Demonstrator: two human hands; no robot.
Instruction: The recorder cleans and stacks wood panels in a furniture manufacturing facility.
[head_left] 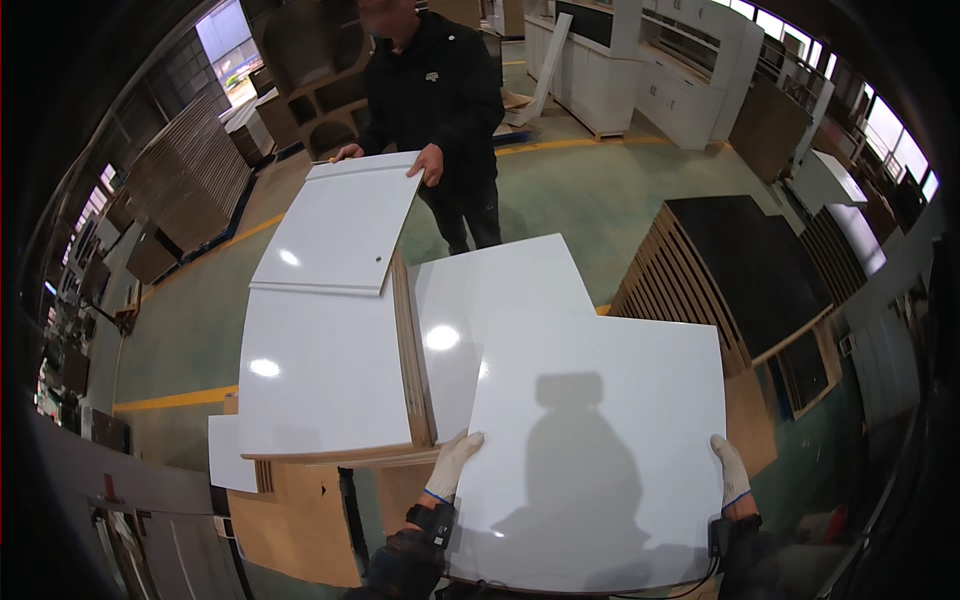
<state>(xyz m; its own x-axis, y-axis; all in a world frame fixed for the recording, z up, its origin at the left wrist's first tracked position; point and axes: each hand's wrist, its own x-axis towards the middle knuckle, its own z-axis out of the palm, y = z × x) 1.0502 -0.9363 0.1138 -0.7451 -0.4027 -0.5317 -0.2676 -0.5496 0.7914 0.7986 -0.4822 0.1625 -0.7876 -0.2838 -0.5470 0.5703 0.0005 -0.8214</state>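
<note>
A large glossy white panel (640, 400) lies across the space before me, my shadow falling on it. My left hand (455, 463), in a white glove, grips its left edge. On the opposite edge my gloved right hand (730, 465) is closed, thumb on top; the fingers under the panel are hidden on both sides. Beyond and to the left rises a stack of white panels (325, 370) with brown edges. Next to it, partly under my panel, is another white panel surface (510, 275).
Across the stack a person (435, 110) in black holds a smaller white panel (330, 220) with a grooved end. Dark boards (740, 260) are piled at right. A brown sheet (290, 530) is at lower left. White cabinets (595, 80) stand far back.
</note>
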